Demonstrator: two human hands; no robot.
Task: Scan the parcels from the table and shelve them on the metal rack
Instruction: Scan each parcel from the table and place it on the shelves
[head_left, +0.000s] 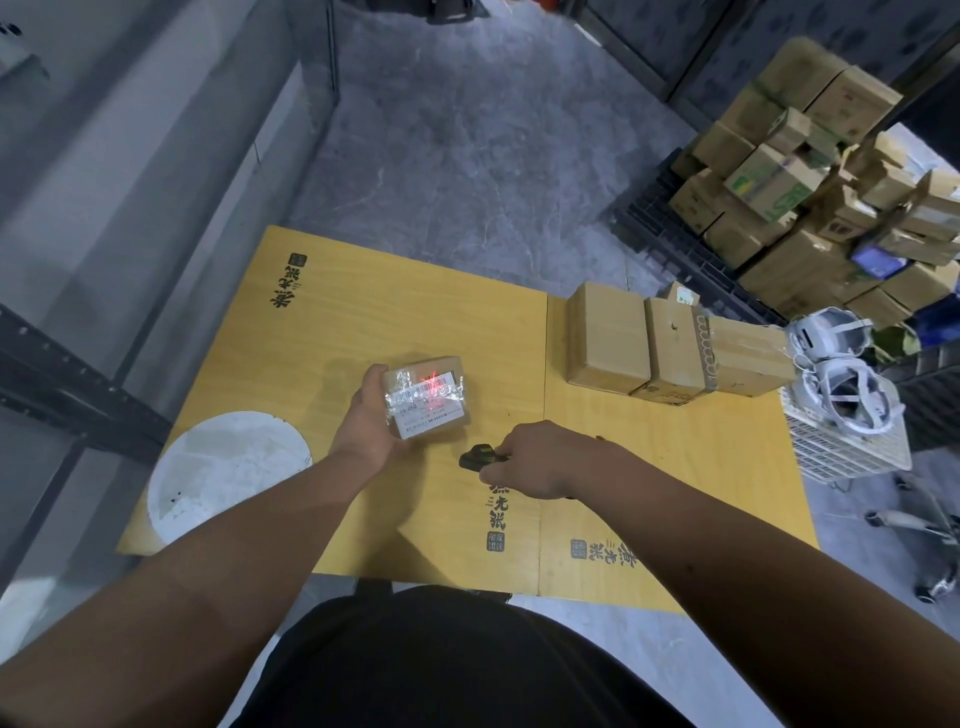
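Two bare forearms reach out from the bottom of the view over a yellow wooden table (363, 332) printed with black characters. At the table's middle the left hand (363, 415) grips a small cardboard parcel (428, 397) from its left side, fingers curled round its edge, holding it with the white shipping label facing up. Red scanner light falls across the barcode on that label. Just right of the parcel, the right hand (540, 460) is closed round a small black barcode scanner (478, 457), whose front end points toward the parcel; the two do not touch. On the table's far right part stand three more brown cardboard boxes (670, 348) pressed side by side in a row. A round white disc (223, 467) lies on the table's near left corner. Beyond the table's right edge sits a white plastic basket (852, 452) with white headsets on top, and farther back a pile of cartons (810, 197) rests on a dark pallet. Dark metal rack (47, 374) beams show left of the table.
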